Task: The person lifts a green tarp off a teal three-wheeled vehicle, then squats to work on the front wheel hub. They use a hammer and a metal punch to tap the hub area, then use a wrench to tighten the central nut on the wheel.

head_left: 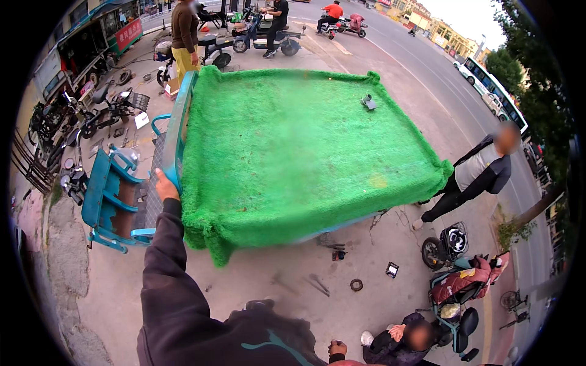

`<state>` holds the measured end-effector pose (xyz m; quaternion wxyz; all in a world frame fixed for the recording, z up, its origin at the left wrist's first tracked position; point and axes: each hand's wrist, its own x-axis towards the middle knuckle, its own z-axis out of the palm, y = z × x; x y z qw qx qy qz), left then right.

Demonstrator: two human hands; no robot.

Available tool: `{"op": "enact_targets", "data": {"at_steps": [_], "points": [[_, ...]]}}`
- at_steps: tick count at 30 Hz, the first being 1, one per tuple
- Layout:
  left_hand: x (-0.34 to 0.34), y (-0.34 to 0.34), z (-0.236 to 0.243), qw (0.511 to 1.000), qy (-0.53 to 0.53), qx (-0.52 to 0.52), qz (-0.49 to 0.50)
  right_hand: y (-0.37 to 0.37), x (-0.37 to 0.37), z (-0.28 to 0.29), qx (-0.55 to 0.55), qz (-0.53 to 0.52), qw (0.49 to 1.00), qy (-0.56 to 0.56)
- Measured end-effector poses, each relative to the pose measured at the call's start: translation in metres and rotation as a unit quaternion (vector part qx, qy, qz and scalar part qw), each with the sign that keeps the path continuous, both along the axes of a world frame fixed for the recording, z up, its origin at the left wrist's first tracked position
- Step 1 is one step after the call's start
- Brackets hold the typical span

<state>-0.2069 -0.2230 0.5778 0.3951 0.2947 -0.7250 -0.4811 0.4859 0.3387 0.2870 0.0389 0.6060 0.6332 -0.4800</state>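
1. Fingers (161,175) of my left hand (167,188) met the blue-teal panel (177,152) beside the near left corner of the green turf-like cover (287,140). One digit pointed up along the edge; the others were largely hidden, so I could not tell whether they were spread, pressed together or pinching.

2. Second hand (337,348), lower edge: loosely curled, with nothing discernible in it. I could not tell whether it was mine.

3. Position of the cover: spread over a broad flat top at centre, just right of my left hand, its shaggy rim drooping on the near side. One small grey fitting (368,104) rested near its far right corner.

4. Step in hand, as judged: steadying the covered structure by its panel. My next move appeared to call for a firm hold on rigid metal rather than on loose pile.

5. Markings: pale characters, not reproduced, ran across a red banner (129,35) at upper left. My dark sweatshirt (244,326) bore a teal motif (282,348). On the cover I made out no lettering.
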Motion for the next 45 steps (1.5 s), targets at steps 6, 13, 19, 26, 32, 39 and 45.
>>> {"op": "enact_targets", "data": {"at_steps": [6, 13, 19, 26, 32, 39, 45], "points": [[-0.002, 0.03, 0.004, 0.994, -0.052, 0.077, -0.058, -0.005, 0.021, 0.019, 0.014, -0.018, 0.999, -0.039], [0.004, 0.006, 0.007, 0.999, -0.035, 0.008, 0.001, -0.021, 0.008, 0.012, -0.013, 0.01, 0.998, -0.059], [0.007, -0.008, 0.004, 0.999, -0.032, 0.025, -0.003, -0.019, 0.006, -0.001, -0.019, 0.034, 0.998, -0.056], [-0.015, -0.017, -0.004, 0.999, -0.032, 0.034, -0.028, -0.02, 0.004, 0.003, 0.089, 0.083, 0.991, -0.053], [0.014, 0.014, 0.024, 0.982, -0.101, 0.154, -0.051, 0.011, -0.019, 0.092, 0.147, 0.088, 0.98, -0.102], [-0.004, -0.017, 0.04, 0.978, -0.168, 0.096, -0.077, 0.053, -0.011, 0.1, 0.037, 0.082, 0.983, -0.162], [0.039, 0.026, 0.051, 0.98, -0.172, 0.055, -0.079, 0.119, -0.038, 0.065, -0.004, 0.147, 0.978, -0.147]]}}
